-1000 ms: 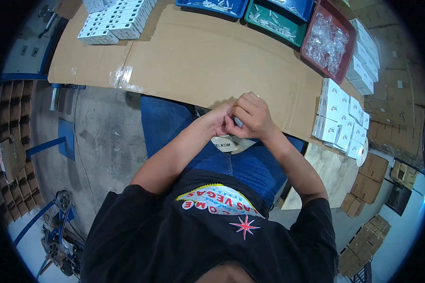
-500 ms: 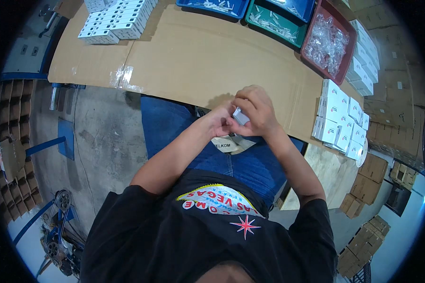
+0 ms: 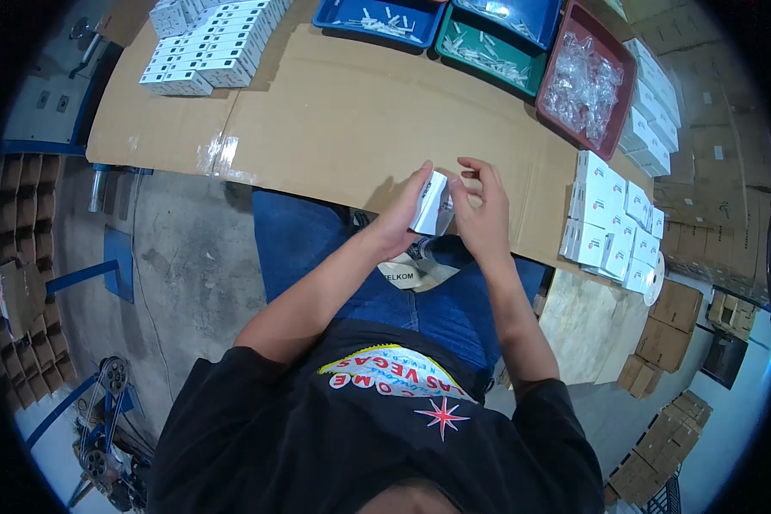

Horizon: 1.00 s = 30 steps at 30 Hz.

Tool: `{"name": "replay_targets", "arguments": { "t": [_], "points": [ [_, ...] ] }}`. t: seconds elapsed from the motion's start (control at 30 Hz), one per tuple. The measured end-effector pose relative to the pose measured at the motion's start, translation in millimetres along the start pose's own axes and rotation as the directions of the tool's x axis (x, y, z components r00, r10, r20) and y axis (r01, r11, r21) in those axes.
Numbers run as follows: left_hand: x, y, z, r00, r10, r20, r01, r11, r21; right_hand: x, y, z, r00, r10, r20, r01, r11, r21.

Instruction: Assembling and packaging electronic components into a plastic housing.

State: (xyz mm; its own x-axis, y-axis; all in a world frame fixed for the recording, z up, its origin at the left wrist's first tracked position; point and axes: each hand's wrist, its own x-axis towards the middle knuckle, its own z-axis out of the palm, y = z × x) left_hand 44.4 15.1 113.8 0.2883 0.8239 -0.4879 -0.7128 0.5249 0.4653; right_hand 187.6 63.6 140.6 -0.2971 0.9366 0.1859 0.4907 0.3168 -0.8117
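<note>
A small white box with dark print stands tilted in my left hand, just over the near edge of the cardboard-covered table. My left fingers wrap round its left side. Close on the box's right side is my right hand, its fingers apart and partly curled. The right thumb points toward the box; whether it touches cannot be made out. A greyish face of the box, or something at its opening, shows between the hands, too small to tell.
Blue trays and a green tray with slim white pieces stand at the back. A dark red tray holds clear plastic packets. White boxes are stacked at the right and the far left. The table ends at my lap.
My hands have moved apart; before, both closed round the box. The box now shows more fully in my left hand, and my right fingers have opened away from it.
</note>
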Motion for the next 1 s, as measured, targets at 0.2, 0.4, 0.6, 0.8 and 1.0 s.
{"name": "replay_targets", "arguments": {
  "t": [0.2,0.4,0.6,0.8,1.0],
  "points": [
    [13.8,-12.9,-8.4,0.968,0.25,0.023,-0.25,0.948,0.197,-11.4,-19.8,2.6,0.948,0.304,0.093,-0.315,0.94,0.134],
    [20.4,-19.4,-14.4,0.837,0.535,0.114,-0.522,0.719,0.458,-8.5,-29.8,0.6,0.944,0.313,0.103,-0.325,0.937,0.127],
    [16.5,-9.6,-12.0,0.907,0.418,0.058,-0.421,0.901,0.103,-13.1,-24.1,8.1,0.953,0.301,-0.007,-0.299,0.948,0.114],
    [7.9,-14.8,2.1,0.863,0.504,-0.043,-0.506,0.862,-0.045,-10.4,-19.8,22.4,0.927,0.362,-0.096,-0.327,0.908,0.263],
    [4.1,-29.0,16.1,0.841,0.538,0.056,-0.54,0.841,0.026,-5.9,-2.4,31.3,0.909,0.348,-0.231,-0.278,0.917,0.287]
  ]
}}
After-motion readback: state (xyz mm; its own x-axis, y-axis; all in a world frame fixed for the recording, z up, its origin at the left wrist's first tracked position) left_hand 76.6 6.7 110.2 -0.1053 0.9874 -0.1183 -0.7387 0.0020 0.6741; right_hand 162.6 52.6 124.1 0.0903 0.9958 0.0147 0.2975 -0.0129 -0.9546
